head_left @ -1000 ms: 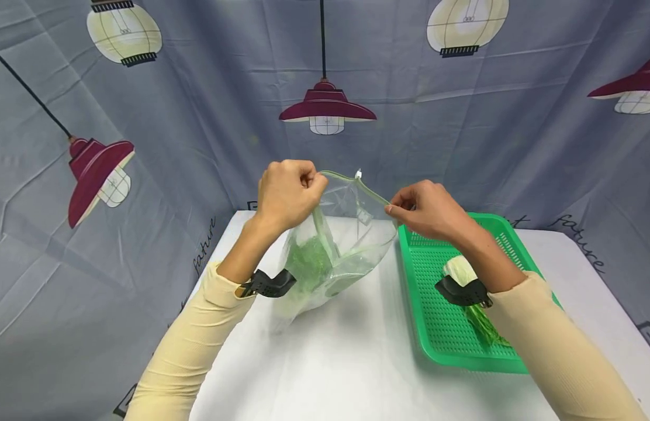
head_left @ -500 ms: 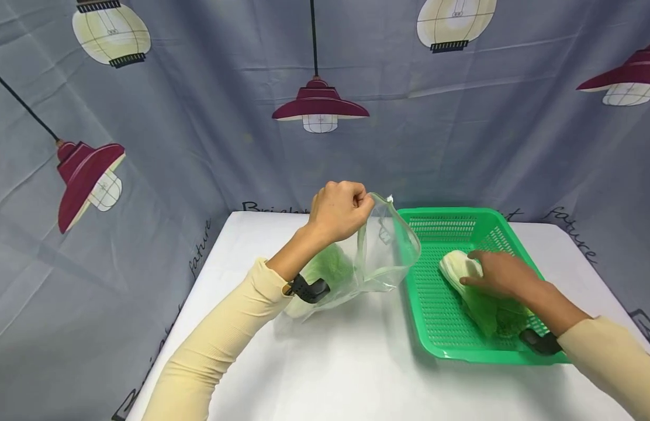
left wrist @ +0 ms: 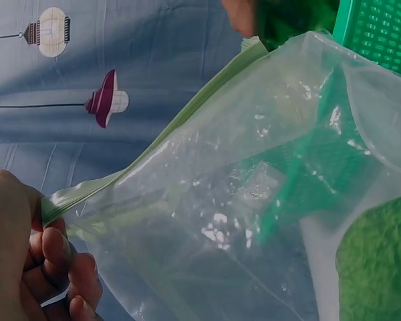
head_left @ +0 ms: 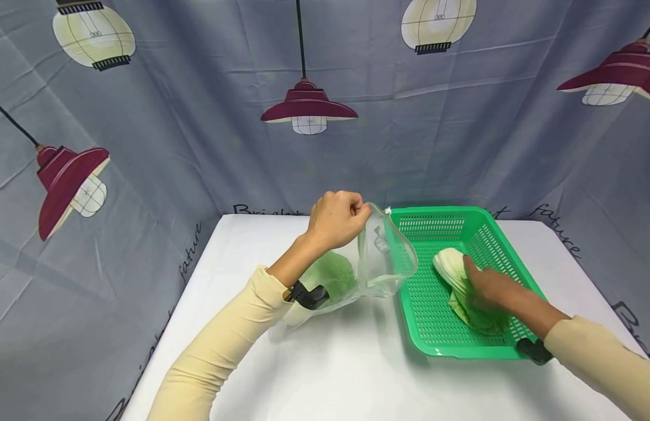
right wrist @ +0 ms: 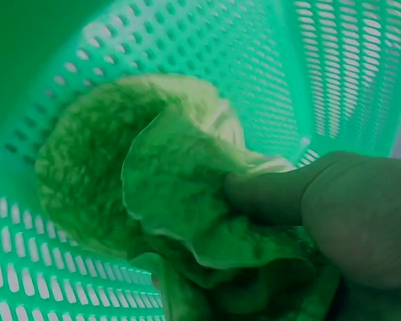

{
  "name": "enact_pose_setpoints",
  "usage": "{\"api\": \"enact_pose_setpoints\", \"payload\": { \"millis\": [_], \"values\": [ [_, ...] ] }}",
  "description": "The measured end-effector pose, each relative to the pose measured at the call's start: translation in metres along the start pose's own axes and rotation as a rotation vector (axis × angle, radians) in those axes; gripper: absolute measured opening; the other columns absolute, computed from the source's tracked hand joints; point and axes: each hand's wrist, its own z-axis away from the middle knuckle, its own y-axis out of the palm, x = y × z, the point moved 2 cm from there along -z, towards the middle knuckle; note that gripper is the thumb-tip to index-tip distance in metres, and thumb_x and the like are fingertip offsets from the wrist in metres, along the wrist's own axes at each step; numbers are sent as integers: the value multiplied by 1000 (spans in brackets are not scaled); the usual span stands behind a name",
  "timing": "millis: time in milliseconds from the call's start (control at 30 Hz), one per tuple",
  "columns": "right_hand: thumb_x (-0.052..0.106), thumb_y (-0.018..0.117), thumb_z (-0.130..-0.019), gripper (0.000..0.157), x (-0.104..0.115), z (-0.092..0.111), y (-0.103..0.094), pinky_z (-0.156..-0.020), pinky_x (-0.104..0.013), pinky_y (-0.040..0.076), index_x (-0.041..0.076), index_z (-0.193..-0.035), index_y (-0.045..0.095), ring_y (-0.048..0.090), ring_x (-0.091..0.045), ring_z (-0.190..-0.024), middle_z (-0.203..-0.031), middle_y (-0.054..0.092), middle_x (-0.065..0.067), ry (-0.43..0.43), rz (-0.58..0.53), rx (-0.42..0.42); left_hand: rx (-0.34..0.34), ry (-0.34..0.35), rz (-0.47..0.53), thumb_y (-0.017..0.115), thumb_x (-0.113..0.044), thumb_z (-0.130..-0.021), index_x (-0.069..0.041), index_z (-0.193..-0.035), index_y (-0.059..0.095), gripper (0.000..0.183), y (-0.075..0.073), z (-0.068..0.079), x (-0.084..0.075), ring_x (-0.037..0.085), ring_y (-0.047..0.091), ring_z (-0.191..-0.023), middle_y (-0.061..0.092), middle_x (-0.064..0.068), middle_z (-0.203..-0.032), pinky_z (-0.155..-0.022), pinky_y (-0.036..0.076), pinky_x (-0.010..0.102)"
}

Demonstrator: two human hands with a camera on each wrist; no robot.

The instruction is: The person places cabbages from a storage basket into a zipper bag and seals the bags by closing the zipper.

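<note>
My left hand [head_left: 336, 219] pinches the rim of a clear zip bag [head_left: 385, 251], whose mouth gapes toward the basket. Inside the bag lies a leafy green napa cabbage [head_left: 332, 273], its pale base toward the near left. In the left wrist view the thumb and fingers hold the bag's green zip strip [left wrist: 187, 114]. My right hand [head_left: 490, 289] grips a second napa cabbage [head_left: 451, 266] in the green basket. The right wrist view has the thumb [right wrist: 267, 194] pressed on crinkled leaves [right wrist: 180, 180]; the other fingers are mostly hidden beneath them.
The perforated green basket [head_left: 430, 345] stands on the right of a white-covered table [head_left: 325, 374], its left rim beside the bag's mouth. A grey-blue curtain [head_left: 209, 117] printed with lamps hangs behind the table and along its sides.
My right hand has let go of the bag's rim and moved right, down into the basket, onto the cabbage. The left hand has shifted right and lower, still holding the bag.
</note>
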Motion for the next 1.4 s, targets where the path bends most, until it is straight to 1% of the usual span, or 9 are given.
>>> {"api": "enact_pose_setpoints", "payload": {
  "millis": [133,267,467,600,867,1133,1233,1333,1400],
  "values": [
    [3,72,-81,82,4,5,-10,-66,-55,49,-13,-144,22,61,-48,-87,-100,59,-35,-63,-14,-116,7,-1,5,50,-20,-92,-16,-57,41,37,3,1,2,10,29,-42,35,-4,-47,-42,18,23],
    [7,72,-84,84,21,19,-42,-71,-59,49,-5,-150,22,57,-53,-102,-120,53,-39,-118,-38,-205,10,5,6,50,-20,-92,-16,-57,40,37,4,2,3,10,27,-42,34,-4,-47,-43,16,23],
    [17,76,-85,89,61,49,-98,-70,-54,50,12,-156,22,61,-43,-105,-128,57,-27,-185,-21,-263,5,7,8,50,-20,-92,-16,-57,41,37,2,2,2,11,28,-42,34,-4,-47,-42,16,23],
    [20,78,-84,85,89,57,-117,-77,-52,50,22,-154,31,58,-33,-114,-134,57,-13,-273,7,-281,14,18,16,50,-22,-94,-16,-57,42,38,0,4,2,12,30,-42,35,-3,-48,-43,17,23],
    [24,79,-83,66,138,28,-112,-73,-43,52,17,-143,51,62,-25,-105,-127,61,-8,-378,94,-299,84,67,53,53,-24,-95,-16,-60,46,37,0,9,2,10,36,-45,37,-5,-50,-46,23,24],
    [19,76,-87,57,168,-18,-93,-69,-37,45,6,-137,52,53,-16,-73,-115,65,-6,-468,-107,-407,138,154,135,52,-17,-96,-15,-61,45,35,0,12,-2,10,32,-44,35,-4,-50,-47,26,24],
    [19,75,-88,60,175,-27,-82,-80,-42,49,3,-139,49,62,-24,-92,-122,63,-12,-498,-154,-460,118,156,155,51,-16,-96,-15,-62,46,34,-4,12,-2,9,33,-45,37,-4,-51,-48,28,24],
    [20,72,-91,68,176,-31,-71,-95,-49,45,3,-148,38,52,-32,-123,-143,48,-16,-538,-194,-465,97,164,176,50,-15,-96,-15,-63,48,33,-9,13,0,10,34,-45,40,-4,-52,-47,30,24],
    [17,71,-91,67,172,-31,-66,-96,-51,43,4,-148,37,48,-33,-127,-146,45,-15,-583,-228,-518,68,163,197,50,-13,-97,-14,-63,47,34,-14,13,4,11,34,-44,40,-3,-51,-47,29,25]
  ]
}}
